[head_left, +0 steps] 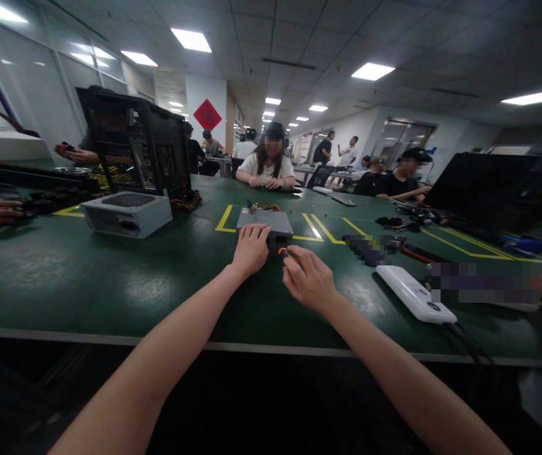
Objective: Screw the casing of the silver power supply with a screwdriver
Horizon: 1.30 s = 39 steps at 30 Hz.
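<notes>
A grey computer power supply (271, 222) lies on the green table in front of me, with a bundle of coloured cables behind it. My left hand (251, 248) grips its near left side, fingers over the top edge. Close to its near right corner, my right hand (306, 278) is closed around a screwdriver (292, 254) with an orange and green handle. The tool points toward the power supply's near face. Whether its tip touches anything, I cannot tell.
A second power supply (131, 213) sits at the left, before an open black computer case (133, 142). To the right lie a white power bank-like device (415, 294) with cables and a dark monitor-like panel (493, 189). A person (271, 161) sits across the table (110, 284).
</notes>
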Each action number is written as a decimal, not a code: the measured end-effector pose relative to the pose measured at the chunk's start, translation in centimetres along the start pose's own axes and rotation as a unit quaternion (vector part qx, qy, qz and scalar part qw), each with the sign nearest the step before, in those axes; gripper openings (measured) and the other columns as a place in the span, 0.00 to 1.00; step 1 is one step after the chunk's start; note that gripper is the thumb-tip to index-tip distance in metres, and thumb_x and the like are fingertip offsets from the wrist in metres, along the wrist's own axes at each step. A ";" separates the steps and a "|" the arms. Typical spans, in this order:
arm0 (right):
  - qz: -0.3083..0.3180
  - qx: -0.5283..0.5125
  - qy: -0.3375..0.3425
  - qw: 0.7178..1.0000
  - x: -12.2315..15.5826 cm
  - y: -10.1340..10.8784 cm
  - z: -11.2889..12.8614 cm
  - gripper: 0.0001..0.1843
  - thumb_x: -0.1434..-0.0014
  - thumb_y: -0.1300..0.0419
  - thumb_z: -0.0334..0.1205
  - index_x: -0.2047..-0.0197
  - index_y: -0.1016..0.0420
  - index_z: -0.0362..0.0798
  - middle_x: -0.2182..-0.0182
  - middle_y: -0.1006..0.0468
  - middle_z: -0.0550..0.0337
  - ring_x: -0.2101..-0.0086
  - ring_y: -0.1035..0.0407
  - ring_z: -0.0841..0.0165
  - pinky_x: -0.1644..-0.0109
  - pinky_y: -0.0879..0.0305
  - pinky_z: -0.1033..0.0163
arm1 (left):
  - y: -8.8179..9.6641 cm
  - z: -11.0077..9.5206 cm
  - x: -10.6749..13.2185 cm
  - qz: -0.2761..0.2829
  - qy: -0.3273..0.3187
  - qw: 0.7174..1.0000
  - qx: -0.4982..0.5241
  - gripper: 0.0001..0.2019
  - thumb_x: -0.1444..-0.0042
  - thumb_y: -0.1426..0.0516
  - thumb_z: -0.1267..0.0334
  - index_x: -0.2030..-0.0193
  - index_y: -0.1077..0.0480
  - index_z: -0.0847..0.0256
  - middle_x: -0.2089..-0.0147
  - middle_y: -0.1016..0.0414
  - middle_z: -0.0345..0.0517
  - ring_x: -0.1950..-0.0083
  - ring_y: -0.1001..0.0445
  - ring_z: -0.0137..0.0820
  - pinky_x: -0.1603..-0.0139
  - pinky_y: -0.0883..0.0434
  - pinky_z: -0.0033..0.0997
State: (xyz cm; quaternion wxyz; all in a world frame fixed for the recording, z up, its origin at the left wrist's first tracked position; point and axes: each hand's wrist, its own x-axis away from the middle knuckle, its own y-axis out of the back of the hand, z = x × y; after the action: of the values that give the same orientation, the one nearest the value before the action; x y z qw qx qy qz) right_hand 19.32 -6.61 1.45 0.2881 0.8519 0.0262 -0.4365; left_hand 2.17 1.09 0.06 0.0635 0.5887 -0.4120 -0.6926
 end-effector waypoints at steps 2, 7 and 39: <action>-0.002 -0.003 0.013 1.000 0.0 -0.1 0.0 0.10 0.43 0.48 0.33 0.57 0.34 0.47 0.55 0.29 0.50 0.57 0.35 0.66 0.57 0.39 0.63 | 0.0 0.0 0.0 0.001 -0.001 1.000 0.000 0.20 0.46 0.52 0.68 0.46 0.39 0.63 0.46 0.36 0.51 0.45 0.42 0.39 0.41 0.47 0.41; -0.010 -0.003 -0.051 0.999 0.0 -0.1 -0.1 0.05 0.43 0.46 0.38 0.62 0.34 0.47 0.65 0.27 0.55 0.67 0.34 0.70 0.63 0.38 0.65 | 0.0 -0.2 0.0 0.002 0.011 1.000 0.005 0.19 0.47 0.52 0.69 0.46 0.39 0.62 0.46 0.37 0.51 0.45 0.42 0.39 0.41 0.48 0.42; -0.023 -0.009 -0.057 0.998 -0.2 0.0 0.1 0.10 0.43 0.49 0.36 0.56 0.38 0.46 0.61 0.30 0.52 0.64 0.34 0.68 0.65 0.38 0.66 | 0.0 -0.3 -0.2 0.015 0.036 0.999 0.011 0.19 0.47 0.52 0.68 0.47 0.39 0.59 0.46 0.37 0.51 0.45 0.42 0.40 0.43 0.47 0.43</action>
State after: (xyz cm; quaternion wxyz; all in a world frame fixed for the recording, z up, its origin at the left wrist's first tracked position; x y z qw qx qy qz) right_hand 19.18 -6.59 1.54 0.2871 0.8221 0.0332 -0.4905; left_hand 2.51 1.05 0.24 0.0821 0.6079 -0.4259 -0.6651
